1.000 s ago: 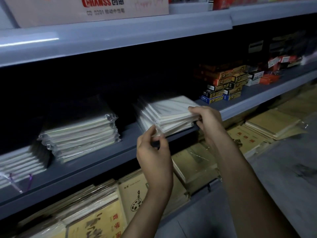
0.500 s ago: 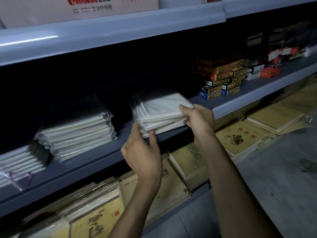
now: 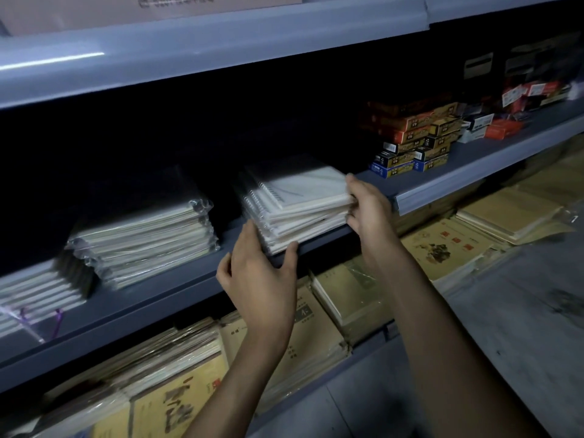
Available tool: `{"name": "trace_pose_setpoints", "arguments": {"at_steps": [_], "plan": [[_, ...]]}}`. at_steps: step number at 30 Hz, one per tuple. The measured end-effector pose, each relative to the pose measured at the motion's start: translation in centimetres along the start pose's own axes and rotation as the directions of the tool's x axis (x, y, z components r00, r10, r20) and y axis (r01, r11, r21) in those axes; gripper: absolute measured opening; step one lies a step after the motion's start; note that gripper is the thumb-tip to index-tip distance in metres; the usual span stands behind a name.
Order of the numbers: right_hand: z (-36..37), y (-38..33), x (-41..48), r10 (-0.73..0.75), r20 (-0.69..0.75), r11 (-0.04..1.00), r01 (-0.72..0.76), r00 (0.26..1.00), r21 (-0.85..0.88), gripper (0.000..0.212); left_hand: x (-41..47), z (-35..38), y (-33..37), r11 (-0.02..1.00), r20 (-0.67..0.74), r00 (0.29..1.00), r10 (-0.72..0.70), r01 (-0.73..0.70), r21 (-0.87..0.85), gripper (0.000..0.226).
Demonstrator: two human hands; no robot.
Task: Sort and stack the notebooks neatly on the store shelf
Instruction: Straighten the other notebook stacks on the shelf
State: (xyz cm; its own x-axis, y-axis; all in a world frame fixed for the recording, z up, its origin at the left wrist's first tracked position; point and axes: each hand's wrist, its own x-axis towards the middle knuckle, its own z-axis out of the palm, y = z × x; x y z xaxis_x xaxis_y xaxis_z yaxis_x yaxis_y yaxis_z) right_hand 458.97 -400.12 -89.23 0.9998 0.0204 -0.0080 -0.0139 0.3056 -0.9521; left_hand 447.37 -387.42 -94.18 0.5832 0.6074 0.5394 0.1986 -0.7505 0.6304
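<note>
left grip (image 3: pixel 262 279): forearm raised, thumb and fingers spread | right grip (image 3: pixel 369 210): arm extended, fingers curled, pinching

Grey metal shelving unit (image 3: pixel 410 197) spans the view, near left to far right.

- Top shelf (image 3: pixel 221 49): pale front edge, streak of reflected light at left. A cardboard box (image 3: pixel 126 7) sits on it at far left, its print blurred.
- Middle shelf (image 3: pixel 158 298): recess behind very dark, back wall not discernible. Small boxes (image 3: pixel 410 143) stacked at far right.
- Bottom shelf (image 3: pixel 316 403): low, near the floor.

Floor (image 3: pixel 521 327) at right is grey and matte with dark smudges. Light is dim overall.
</note>
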Motion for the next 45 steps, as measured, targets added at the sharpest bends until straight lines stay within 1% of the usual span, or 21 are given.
{"name": "trace_pose_setpoints", "arguments": {"at_steps": [2,4,6,8,11,14,16,18,20,23,25,27,29,30,33,35,37,38,40,42,45], "plan": [[0.1,0.0,0.0,0.013,0.017,0.999,-0.014,1.000,0.042,0.017,-0.2,0.3,-0.1,0.996,0.007,1.000,0.015,-0.016,0.086,0.064],[0.2,0.1,-0.2,-0.006,0.019,0.999,0.005,1.000,0.032,0.013,-0.4,0.7,0.2,0.994,-0.007,1.000,0.002,-0.001,0.112,0.069],[0.0,0.2,-0.5,-0.007,0.025,0.999,0.006,1.000,0.053,0.006,-0.4,0.8,0.5,0.995,-0.035,0.999,-0.006,0.010,0.101,0.070],[-0.2,0.4,-0.8,-0.008,0.047,0.997,0.004,0.999,0.080,0.006,-0.2,1.1,0.1,0.996,-0.056,0.998,0.010,-0.005,0.090,0.069],[-0.4,0.8,-1.1,-0.035,0.077,0.998,0.031,0.996,0.046,0.016,-0.1,1.4,-0.6,0.998,-0.088,0.996,0.017,-0.012,0.062,0.068],[-0.8,1.1,-1.1,-0.071,0.132,0.997,0.068,0.989,0.030,0.012,-0.1,1.5,-0.8,1.000,-0.105,0.995,0.003,0.000,0.030,0.066],[-0.9,1.3,-1.1,-0.098,0.126,0.994,0.091,0.987,0.062,0.015,-0.1,1.6,-0.9,1.000,-0.111,0.994,-0.001,0.002,0.011,0.063],[-0.7,1.5,-1.1,-0.104,0.089,0.990,0.094,0.991,0.108,0.023,-0.2,1.7,-0.8,1.000,-0.111,0.994,-0.019,0.018,-0.008,0.061],[-0.2,1.5,-1.1,-0.127,0.097,0.985,0.114,0.987,0.127,0.027,-0.1,1.8,-0.7,0.999,-0.119,0.992,-0.036,0.033,-0.022,0.060],[0.2,1.7,-0.9,-0.179,0.151,0.982,0.166,0.972,0.095,0.021,-0.1,2.1,-0.3,0.996,-0.158,0.984,-0.078,0.072,-0.045,0.055],[0.3,1.8,-0.8,-0.208,0.187,0.978,0.202,0.960,0.052,0.021,0.0,2.2,0.0,0.993,-0.173,0.979,-0.108,0.098,-0.065,0.053],[0.2,1.7,-0.6,-0.202,0.190,0.979,0.195,0.961,0.053,0.029,0.0,2.0,0.4,0.989,-0.167,0.977,-0.136,0.123,-0.082,0.054],[-0.1,1.4,-0.5,-0.151,0.167,0.987,0.139,0.974,0.082,0.043,0.1,1.5,0.5,0.986,-0.144,0.977,-0.157,0.147,-0.076,0.057],[-0.2,1.2,-0.4,-0.133,0.157,0.989,0.121,0.979,0.087,0.046,0.2,1.1,0.6,0.985,-0.126,0.978,-0.167,0.159,-0.070,0.059],[-0.4,0.7,-0.4,-0.158,0.131,0.987,0.156,0.979,0.020,0.040,1.1,0.0,1.4,0.974,-0.022,0.977,-0.213,0.211,-0.088,0.069],[-0.6,0.5,-0.5,-0.182,0.135,0.983,0.185,0.974,-0.011,0.038,1.7,-0.8,1.8,0.967,0.048,0.980,-0.195,0.200,-0.161,0.072],[-1.0,0.2,-0.4,-0.178,0.139,0.984,0.179,0.974,0.007,0.038,1.8,-1.5,1.6,0.936,0.062,0.984,-0.164,0.176,-0.306,0.073],[-1.2,0.1,-0.2,-0.169,0.135,0.986,0.168,0.976,0.021,0.038,1.6,-1.9,1.3,0.921,0.053,0.985,-0.162,0.171,-0.350,0.073],[-1.5,-0.2,0.0,-0.157,0.112,0.987,0.154,0.981,0.036,0.037,0.6,-2.6,0.6,0.911,0.007,0.984,-0.180,0.169,-0.375,0.071],[-1.5,-0.2,0.2,-0.159,0.078,0.987,0.158,0.984,0.021,0.034,0.2,-3.1,0.5,0.872,0.010,0.976,-0.217,0.199,-0.447,0.064],[-1.1,-0.1,0.0,-0.169,0.041,0.986,0.169,0.985,0.003,0.034,1.1,-3.5,0.9,0.856,-0.001,0.981,-0.193,0.168,-0.489,0.054]]}}
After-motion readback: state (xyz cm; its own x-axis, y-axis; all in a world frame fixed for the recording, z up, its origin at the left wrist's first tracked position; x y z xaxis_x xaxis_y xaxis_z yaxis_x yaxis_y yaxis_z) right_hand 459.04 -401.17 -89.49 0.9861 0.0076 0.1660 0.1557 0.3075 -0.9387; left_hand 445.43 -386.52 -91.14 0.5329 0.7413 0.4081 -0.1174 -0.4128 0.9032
